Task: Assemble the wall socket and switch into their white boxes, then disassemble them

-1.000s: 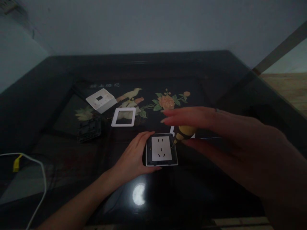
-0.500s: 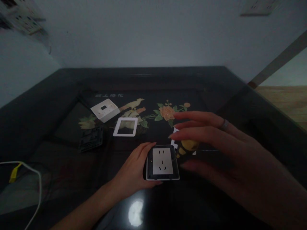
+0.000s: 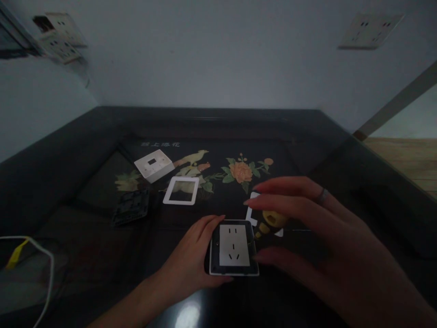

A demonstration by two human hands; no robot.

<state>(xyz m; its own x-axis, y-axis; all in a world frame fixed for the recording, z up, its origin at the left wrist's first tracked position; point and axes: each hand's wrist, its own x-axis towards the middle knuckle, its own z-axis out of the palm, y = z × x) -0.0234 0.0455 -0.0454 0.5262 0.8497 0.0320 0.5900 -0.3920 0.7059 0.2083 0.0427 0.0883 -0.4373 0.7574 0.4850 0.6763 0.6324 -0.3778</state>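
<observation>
A wall socket (image 3: 234, 248), with a white face in a dark frame, lies flat on the dark glossy table (image 3: 85, 150). My left hand (image 3: 189, 262) grips its left edge, fingers along the top side and thumb at the bottom. To its right, my right hand (image 3: 324, 241) hovers with fingers stretched out and apart, a ring on one finger, and nothing in it. Beneath those fingers lie a yellow-handled screwdriver (image 3: 273, 218) and a white frame piece (image 3: 250, 210), both partly hidden.
Farther back on the left lie a white square frame (image 3: 180, 190), a white box-like part (image 3: 154, 165) and a black socket module (image 3: 131, 206). A white cable (image 3: 48, 282) with a yellow tag (image 3: 13, 255) runs at the left edge. Sockets (image 3: 370, 29) sit on the wall.
The view has tilted up, so everything sits lower in the picture. My right hand has lowered over the screwdriver with fingers spread wider. The left hand stays on the socket.
</observation>
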